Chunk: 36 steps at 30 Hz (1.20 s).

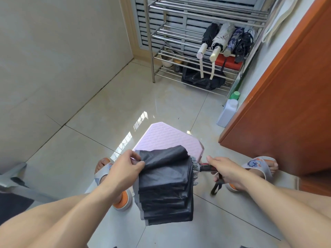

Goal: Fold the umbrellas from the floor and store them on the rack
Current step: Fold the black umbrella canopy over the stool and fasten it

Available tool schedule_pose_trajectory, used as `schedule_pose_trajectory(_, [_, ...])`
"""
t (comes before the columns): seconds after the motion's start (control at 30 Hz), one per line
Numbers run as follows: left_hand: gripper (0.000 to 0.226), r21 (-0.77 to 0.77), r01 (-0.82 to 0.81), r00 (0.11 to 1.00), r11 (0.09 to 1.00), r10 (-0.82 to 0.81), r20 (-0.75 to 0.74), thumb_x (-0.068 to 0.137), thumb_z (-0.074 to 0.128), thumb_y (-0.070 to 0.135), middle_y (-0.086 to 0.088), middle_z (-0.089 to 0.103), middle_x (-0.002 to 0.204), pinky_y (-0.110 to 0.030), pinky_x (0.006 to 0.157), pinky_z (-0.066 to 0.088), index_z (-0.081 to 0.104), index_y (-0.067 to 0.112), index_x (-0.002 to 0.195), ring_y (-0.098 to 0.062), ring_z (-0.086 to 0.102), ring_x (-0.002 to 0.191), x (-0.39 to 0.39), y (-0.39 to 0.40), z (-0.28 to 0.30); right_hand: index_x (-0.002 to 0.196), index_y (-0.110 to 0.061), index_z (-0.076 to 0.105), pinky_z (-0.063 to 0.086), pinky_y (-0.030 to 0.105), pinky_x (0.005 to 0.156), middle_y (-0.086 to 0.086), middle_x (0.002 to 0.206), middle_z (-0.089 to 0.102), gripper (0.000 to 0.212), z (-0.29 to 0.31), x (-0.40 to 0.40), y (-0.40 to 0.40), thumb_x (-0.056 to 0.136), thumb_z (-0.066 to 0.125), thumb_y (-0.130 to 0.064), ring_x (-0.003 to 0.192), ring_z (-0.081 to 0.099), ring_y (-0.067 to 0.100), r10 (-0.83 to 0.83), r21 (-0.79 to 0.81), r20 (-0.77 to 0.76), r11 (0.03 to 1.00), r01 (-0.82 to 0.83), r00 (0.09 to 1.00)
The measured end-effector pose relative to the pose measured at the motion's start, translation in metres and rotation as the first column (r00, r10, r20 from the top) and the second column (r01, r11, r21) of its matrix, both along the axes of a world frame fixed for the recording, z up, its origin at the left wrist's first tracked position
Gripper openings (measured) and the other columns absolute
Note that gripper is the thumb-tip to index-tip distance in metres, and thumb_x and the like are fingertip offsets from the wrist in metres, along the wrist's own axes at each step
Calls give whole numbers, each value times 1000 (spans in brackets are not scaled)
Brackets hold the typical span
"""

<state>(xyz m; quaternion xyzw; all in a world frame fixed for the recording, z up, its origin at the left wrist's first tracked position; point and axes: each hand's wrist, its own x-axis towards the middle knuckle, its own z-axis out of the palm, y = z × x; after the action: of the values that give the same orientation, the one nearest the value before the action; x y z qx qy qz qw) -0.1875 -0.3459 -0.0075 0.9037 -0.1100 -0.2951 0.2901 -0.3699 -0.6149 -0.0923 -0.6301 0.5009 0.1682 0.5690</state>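
Observation:
A collapsed black umbrella [166,187] hangs in front of me over the floor, its canopy lying in flat pleats. My left hand [125,167] pinches one fabric panel at the top left of the canopy. My right hand [225,170] grips the umbrella's dark red handle, with the wrist strap dangling below. Several folded umbrellas [225,40] lie side by side on a middle shelf of the steel rack [152,51] at the back, handles pointing toward me.
A pink plastic stool [168,138] stands just beyond the umbrella. A white jug [227,113] and a green-capped bottle [234,95] sit by the orange door [286,86] on the right. A black bag [202,79] and pots fill the rack's lower shelves. My sandalled feet flank the stool.

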Motion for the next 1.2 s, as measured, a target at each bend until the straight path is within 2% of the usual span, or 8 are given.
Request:
schedule_pose_trajectory(0.2, [15,-58,-22,992,998,29,123,92,62,8,1,66,79,-24,56,43,63,21,84,-15,58,68,-11,7,4,62,-14,45,23,19,42,12,60,45,32,23,9,7,92,44,-3,39,33,15,-382,94,286,924,371,879])
schedule_pose_trajectory(0.43, [17,-429,-20,916,903,189,354,93,63,11,9,70,89,-28,74,47,69,26,88,-9,64,84,13,-1,52,93,-4,56,41,29,53,7,67,56,26,93,42,-7,109,42,-18,52,46,17,-377,157,677,913,377,632])
schedule_pose_trajectory(0.6, [18,-38,54,953,998,-40,301,92,59,17,14,67,83,-28,70,42,65,29,81,-16,65,87,31,-11,0,98,-3,55,41,32,61,17,84,51,23,52,34,-11,110,40,-16,59,46,19,-336,94,589,932,350,735])
schedule_pose_trajectory(0.77, [24,261,384,883,886,-435,176,95,54,27,2,62,110,-32,88,49,71,24,112,-22,63,104,26,-5,-51,97,-4,54,40,32,59,18,85,53,20,3,17,4,109,39,-10,60,47,23,-414,109,415,907,407,810])
schedule_pose_trajectory(0.87, [23,229,372,892,899,-415,179,95,53,25,3,64,106,-30,81,46,74,24,104,-22,63,99,23,-4,-52,104,-14,62,42,35,75,8,101,62,13,3,21,5,105,51,-22,86,57,25,-158,-257,245,941,221,957])
schedule_pose_trajectory(0.97, [15,165,207,949,964,-239,205,95,59,24,8,68,87,-27,73,39,71,28,86,-19,62,87,25,-1,-44,98,-18,64,39,33,82,-2,102,57,13,27,27,22,99,55,-28,101,52,23,10,-683,104,727,64,994])
schedule_pose_trajectory(1.1, [24,-55,77,980,996,-66,186,88,67,5,6,67,78,-32,67,48,63,27,81,-17,61,69,32,6,-36,83,-14,62,52,31,60,3,79,72,25,46,41,70,100,58,-32,59,65,18,-100,-231,280,958,168,955])
schedule_pose_trajectory(1.2, [23,-167,15,985,986,14,170,86,70,-1,-1,69,82,-26,65,45,62,21,87,-17,60,70,31,10,-29,86,-13,59,49,29,53,8,79,70,22,47,45,82,99,62,-31,53,62,18,-209,-5,298,975,220,931])
